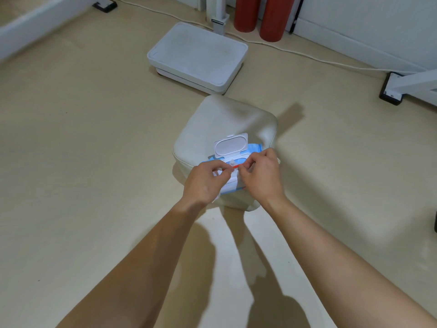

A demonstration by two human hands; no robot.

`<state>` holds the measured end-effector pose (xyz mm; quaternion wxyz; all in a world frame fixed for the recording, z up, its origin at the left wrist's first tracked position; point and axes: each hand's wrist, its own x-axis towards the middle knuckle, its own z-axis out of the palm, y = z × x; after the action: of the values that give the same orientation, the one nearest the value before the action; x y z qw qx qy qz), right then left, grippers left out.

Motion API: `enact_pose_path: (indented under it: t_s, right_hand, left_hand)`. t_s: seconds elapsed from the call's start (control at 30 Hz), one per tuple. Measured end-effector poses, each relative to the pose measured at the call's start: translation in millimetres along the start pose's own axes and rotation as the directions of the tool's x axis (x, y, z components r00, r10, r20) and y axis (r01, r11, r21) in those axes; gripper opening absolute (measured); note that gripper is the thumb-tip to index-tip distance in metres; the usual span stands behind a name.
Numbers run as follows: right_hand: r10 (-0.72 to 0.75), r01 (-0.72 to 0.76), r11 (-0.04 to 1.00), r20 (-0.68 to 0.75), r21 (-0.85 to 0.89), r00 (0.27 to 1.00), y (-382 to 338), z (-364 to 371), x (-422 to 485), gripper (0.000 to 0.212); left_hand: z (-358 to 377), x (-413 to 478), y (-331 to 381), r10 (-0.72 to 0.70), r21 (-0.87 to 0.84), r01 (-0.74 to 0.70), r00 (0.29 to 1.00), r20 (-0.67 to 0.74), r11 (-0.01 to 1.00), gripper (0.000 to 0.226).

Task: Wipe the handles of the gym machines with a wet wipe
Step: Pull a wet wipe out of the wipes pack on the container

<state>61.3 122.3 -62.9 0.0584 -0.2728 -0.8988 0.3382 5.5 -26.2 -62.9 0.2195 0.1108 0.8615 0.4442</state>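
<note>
A blue wet-wipe pack (254, 149) lies on a cream padded seat (234, 119) in the middle of the view. Its white flip lid (230, 146) stands open. My left hand (205, 182) and my right hand (259, 174) are both over the pack's opening, fingers curled. They pinch a red-and-white seal strip (235, 165) between them at the opening. A bit of white wipe shows under my left hand. Most of the pack is hidden by my hands.
A white platform scale (198, 55) sits on the beige floor beyond the seat. Two red foam rollers (260, 15) stand at the back wall. A white cable (307, 56) crosses the floor. A white machine frame foot (392, 88) is at the right.
</note>
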Motion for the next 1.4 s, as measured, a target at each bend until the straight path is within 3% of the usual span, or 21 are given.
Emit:
enact_pose_path:
  t_s: [0.07,0.17,0.27,0.37,0.5,0.6,0.67,0.77,0.87,0.93,1.1,1.3,1.4]
  right_hand:
    - [0.148,-0.148,0.989,-0.007,0.010,0.989,-2,2,5,0.012]
    - [0.408,-0.418,0.886,0.091,0.200,0.908,-7,-2,23,0.027]
    - [0.477,-0.499,0.849,0.151,0.174,0.866,-6,-7,33,0.037]
    - [0.486,-0.507,0.849,0.159,0.146,0.860,-4,-7,33,0.037]
    - [0.429,-0.442,0.886,0.115,0.141,0.896,-7,-6,28,0.036]
    - [0.339,-0.354,0.874,0.104,0.334,0.935,0,-13,11,0.015]
    - [0.214,-0.245,0.882,0.121,0.403,0.969,10,-22,-6,0.027]
    - [-0.070,0.027,0.976,0.193,0.215,0.979,22,-31,-22,0.047]
    - [-0.167,0.184,0.980,0.186,-0.076,0.968,20,-28,-23,0.030]
    - [-0.084,0.102,0.988,0.152,-0.115,0.985,10,-27,-19,0.027]
    - [0.032,0.001,0.974,0.144,-0.225,0.989,-5,-17,-5,0.040]
    - [0.069,-0.024,0.936,0.115,-0.350,0.991,-17,-10,2,0.048]
    - [0.111,-0.056,0.909,0.111,-0.412,0.988,-29,-12,0,0.053]
  left_hand:
    - [4,2,2,-0.067,-0.050,0.065,0.997,-0.033,0.997,0.013]
    - [11,5,9,-0.152,-0.138,0.135,0.981,-0.119,0.981,0.014]
    - [9,10,13,-0.218,-0.291,0.146,0.947,-0.234,0.945,0.018]
    - [0,14,15,-0.114,-0.274,0.056,0.973,-0.201,0.960,0.034]
    - [-9,8,19,-0.022,-0.235,-0.009,0.991,-0.129,0.972,0.020]
    - [-11,-6,16,0.005,-0.165,-0.011,0.999,-0.032,0.986,0.026]
    - [-11,-15,14,-0.007,-0.067,0.011,0.998,0.062,0.998,0.037]
    - [-14,-21,18,-0.052,0.039,0.048,0.991,0.120,0.998,0.046]
    - [-18,-19,32,-0.076,0.122,0.065,0.993,0.091,0.990,0.031]
    - [-25,-20,42,-0.117,0.121,0.104,0.987,0.107,0.987,0.020]
    - [-66,-33,59,-0.256,-0.089,0.281,0.942,0.215,0.956,0.016]
    - [-94,-34,67,-0.306,-0.124,0.340,0.923,0.234,0.932,0.021]
    - [-106,-32,83,-0.300,-0.225,0.351,0.926,0.230,0.909,0.023]
